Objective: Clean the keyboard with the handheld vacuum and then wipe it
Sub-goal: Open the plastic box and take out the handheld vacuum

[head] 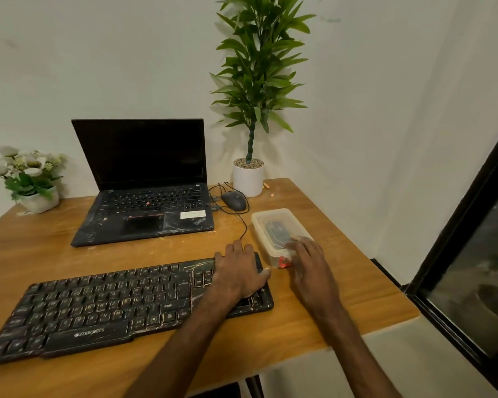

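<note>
1 keyboard (112, 305) — long axis left-right

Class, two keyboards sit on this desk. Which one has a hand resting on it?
The separate black Zebronics keyboard at the front: the left hand rests on its right end. The laptop's built-in keyboard behind it is untouched.

Keyboard (121, 305) before laptop (144, 193) — box (273, 225) right
</note>
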`<action>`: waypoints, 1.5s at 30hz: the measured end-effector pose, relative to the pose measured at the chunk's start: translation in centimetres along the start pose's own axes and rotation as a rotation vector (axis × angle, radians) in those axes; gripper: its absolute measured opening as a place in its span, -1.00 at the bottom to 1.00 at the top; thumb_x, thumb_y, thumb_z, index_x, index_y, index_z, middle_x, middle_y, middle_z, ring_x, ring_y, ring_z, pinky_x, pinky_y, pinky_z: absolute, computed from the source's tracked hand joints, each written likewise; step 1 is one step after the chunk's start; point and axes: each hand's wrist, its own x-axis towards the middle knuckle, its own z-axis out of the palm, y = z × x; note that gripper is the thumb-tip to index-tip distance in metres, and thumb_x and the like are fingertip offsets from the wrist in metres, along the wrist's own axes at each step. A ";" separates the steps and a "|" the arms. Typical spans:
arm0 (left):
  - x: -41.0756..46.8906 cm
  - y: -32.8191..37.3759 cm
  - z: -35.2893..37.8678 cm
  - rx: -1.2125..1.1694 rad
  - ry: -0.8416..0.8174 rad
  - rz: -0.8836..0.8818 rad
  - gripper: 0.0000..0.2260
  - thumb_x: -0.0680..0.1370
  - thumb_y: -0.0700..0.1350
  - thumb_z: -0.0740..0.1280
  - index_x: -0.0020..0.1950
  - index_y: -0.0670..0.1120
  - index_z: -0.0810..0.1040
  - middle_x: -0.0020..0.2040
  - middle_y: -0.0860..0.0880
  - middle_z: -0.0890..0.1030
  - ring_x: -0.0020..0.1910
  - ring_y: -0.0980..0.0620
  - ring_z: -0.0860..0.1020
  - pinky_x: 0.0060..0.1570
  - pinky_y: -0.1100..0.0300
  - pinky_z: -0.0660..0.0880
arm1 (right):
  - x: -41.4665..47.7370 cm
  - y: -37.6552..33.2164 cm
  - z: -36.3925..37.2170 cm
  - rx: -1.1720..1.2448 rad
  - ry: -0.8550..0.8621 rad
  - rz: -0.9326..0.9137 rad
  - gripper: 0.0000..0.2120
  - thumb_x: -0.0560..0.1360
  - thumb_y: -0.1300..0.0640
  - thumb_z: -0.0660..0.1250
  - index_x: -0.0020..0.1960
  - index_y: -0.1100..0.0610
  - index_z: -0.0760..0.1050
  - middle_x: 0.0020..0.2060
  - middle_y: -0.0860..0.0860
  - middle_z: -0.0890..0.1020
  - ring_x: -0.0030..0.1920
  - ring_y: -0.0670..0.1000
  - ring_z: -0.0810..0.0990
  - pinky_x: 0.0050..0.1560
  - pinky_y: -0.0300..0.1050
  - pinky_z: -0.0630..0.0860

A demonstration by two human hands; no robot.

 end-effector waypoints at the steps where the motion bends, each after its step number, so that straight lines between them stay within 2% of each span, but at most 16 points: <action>1: -0.3 0.0 0.1 0.004 0.007 -0.003 -0.36 0.57 0.32 0.16 0.45 -0.13 0.33 0.41 -0.17 0.37 0.39 -0.15 0.34 0.37 -0.19 0.31 | -0.1 -0.1 0.0 -0.005 -0.002 0.005 -0.65 0.55 0.28 0.32 0.32 0.13 0.49 0.33 0.06 0.49 0.40 0.02 0.36 0.38 0.00 0.40; 6: -0.9 0.2 0.1 0.049 0.013 -0.035 -0.32 0.56 0.38 0.15 0.43 -0.13 0.34 0.40 -0.17 0.39 0.34 -0.16 0.41 0.29 -0.15 0.39 | -0.3 -0.3 -0.1 -0.039 -0.020 0.023 -0.66 0.60 0.19 0.28 0.37 0.14 0.45 0.36 0.08 0.48 0.43 0.07 0.35 0.40 0.13 0.39; 9: -0.6 0.2 0.0 0.049 0.051 -0.029 -0.36 0.59 0.36 0.12 0.42 -0.13 0.34 0.39 -0.16 0.39 0.34 -0.14 0.40 0.27 -0.16 0.40 | -0.4 0.0 0.3 -0.087 -0.043 0.008 -0.63 0.61 0.05 0.27 0.39 0.05 0.40 0.40 0.03 0.44 0.46 0.03 0.29 0.45 0.16 0.28; 12: -0.3 0.2 0.3 -0.033 0.085 0.032 -0.36 0.62 0.30 0.12 0.52 -0.13 0.26 0.50 -0.15 0.30 0.49 -0.13 0.27 0.46 -0.29 0.18 | -0.7 0.1 0.5 -0.068 -0.092 0.037 -0.56 0.61 -0.13 0.22 0.44 -0.02 0.33 0.45 -0.04 0.37 0.49 -0.04 0.22 0.50 0.17 0.18; 14: -0.3 0.4 0.5 -0.079 0.081 0.096 -0.33 0.63 0.27 0.15 0.58 -0.14 0.16 0.58 -0.13 0.21 0.57 -0.10 0.15 0.54 -0.27 0.00 | -0.8 0.0 0.4 -0.036 -0.096 0.071 -0.53 0.60 -0.19 0.20 0.44 -0.02 0.32 0.45 -0.05 0.37 0.49 -0.05 0.22 0.49 0.17 0.20; 17: -0.9 0.8 0.6 -0.122 0.029 0.131 -0.29 0.62 0.24 0.19 0.61 -0.14 0.09 0.61 -0.13 0.15 0.60 -0.08 0.10 0.56 -0.22 -0.08 | -1.6 -0.4 0.0 -0.030 -0.065 0.088 -0.50 0.57 -0.24 0.19 0.41 -0.02 0.31 0.42 -0.04 0.41 0.46 -0.05 0.28 0.45 0.17 0.27; 21: -1.4 0.6 0.3 -0.118 -0.057 0.111 -0.21 0.56 0.37 0.20 0.60 -0.08 0.10 0.58 -0.11 0.23 0.56 -0.10 0.19 0.51 -0.34 0.00 | -2.7 -0.7 -0.8 -0.071 -0.029 0.098 -0.49 0.57 -0.19 0.22 0.41 0.04 0.30 0.42 0.01 0.40 0.47 -0.01 0.25 0.49 0.25 0.17; 24: -1.8 -0.8 -0.3 -0.115 -0.251 0.168 0.12 0.37 0.49 0.34 0.64 -0.03 -0.17 0.65 -0.08 -0.06 0.62 -0.10 -0.05 0.49 -0.39 -0.17 | -2.9 -1.5 -1.2 -0.102 0.039 0.077 -0.60 0.61 -0.11 0.20 0.37 0.05 0.33 0.46 0.03 0.33 0.53 0.00 0.14 0.54 0.15 0.02; 27: -2.2 -2.4 -1.2 -0.027 -0.412 0.204 0.35 0.23 0.40 0.53 0.57 0.04 -0.44 0.63 -0.08 -0.29 0.60 -0.12 -0.27 0.40 -0.44 -0.37 | -3.4 -3.4 -1.2 0.026 0.165 0.022 -0.71 0.62 0.02 0.19 0.29 0.09 0.42 0.28 0.02 0.49 0.35 -0.06 0.35 0.39 0.00 0.37; 29: -2.4 -2.8 -1.5 0.002 -0.380 0.202 0.38 0.21 0.36 0.57 0.58 0.01 -0.43 0.64 -0.12 -0.22 0.61 -0.15 -0.23 0.36 -0.46 -0.42 | -4.0 -4.4 -0.8 0.103 0.192 0.008 -0.80 0.61 0.13 0.23 0.21 0.09 0.46 0.14 -0.03 0.53 0.20 -0.15 0.39 0.22 -0.11 0.48; 33: -2.2 -3.5 -1.9 -0.002 -0.204 0.209 0.30 0.22 0.31 0.58 0.62 -0.02 -0.26 0.61 -0.14 0.08 0.59 -0.15 0.05 0.40 -0.46 -0.34 | -4.9 -5.7 -0.1 0.158 0.182 -0.027 -0.77 0.56 0.27 0.23 0.18 0.11 0.53 0.09 -0.05 0.54 0.16 -0.09 0.47 0.20 -0.21 0.44; 36: -2.3 -5.0 -2.3 -0.035 -0.159 0.188 0.29 0.22 0.27 0.60 0.62 -0.02 -0.23 0.58 -0.14 0.15 0.58 -0.15 0.10 0.39 -0.43 -0.38 | -5.1 -6.7 0.2 0.279 0.032 0.075 -0.75 0.55 0.31 0.25 0.11 0.04 0.57 0.01 -0.15 0.59 0.07 -0.18 0.53 0.13 -0.23 0.48; 38: -2.6 -5.9 -2.5 -0.071 -0.155 0.181 0.29 0.21 0.25 0.61 0.61 0.00 -0.22 0.58 -0.14 0.16 0.58 -0.16 0.09 0.39 -0.40 -0.41 | -5.0 -6.8 1.0 0.305 -0.156 0.109 -0.71 0.57 0.20 0.27 0.24 -0.03 0.53 0.15 -0.16 0.59 0.19 -0.24 0.48 0.26 -0.15 0.45; 41: -3.0 -7.1 -2.8 -0.089 -0.151 0.185 0.25 0.19 0.24 0.62 0.60 0.05 -0.17 0.55 -0.13 0.20 0.56 -0.16 0.12 0.41 -0.44 -0.35 | -4.0 -6.5 2.1 0.235 -0.480 -0.004 -0.47 0.59 -0.12 0.23 0.53 -0.14 0.20 0.47 -0.18 0.33 0.48 -0.21 0.19 0.52 -0.02 0.14; 43: -3.3 -7.7 -3.0 -0.118 -0.155 0.187 0.23 0.19 0.23 0.63 0.59 0.07 -0.14 0.54 -0.13 0.21 0.56 -0.16 0.12 0.42 -0.45 -0.32 | -2.8 -6.5 2.2 0.123 -0.603 -0.078 -0.34 0.57 -0.28 0.16 0.58 -0.16 0.01 0.55 -0.17 0.15 0.54 -0.15 0.01 0.55 0.07 -0.08; 45: -3.5 -7.9 -3.5 -0.139 -0.147 0.197 0.21 0.20 0.22 0.63 0.58 0.08 -0.13 0.54 -0.13 0.20 0.56 -0.16 0.11 0.42 -0.44 -0.32 | -2.0 -7.2 2.1 0.029 -0.682 -0.115 -0.26 0.54 -0.35 0.14 0.59 -0.15 -0.08 0.58 -0.15 0.02 0.56 -0.09 -0.07 0.54 0.14 -0.20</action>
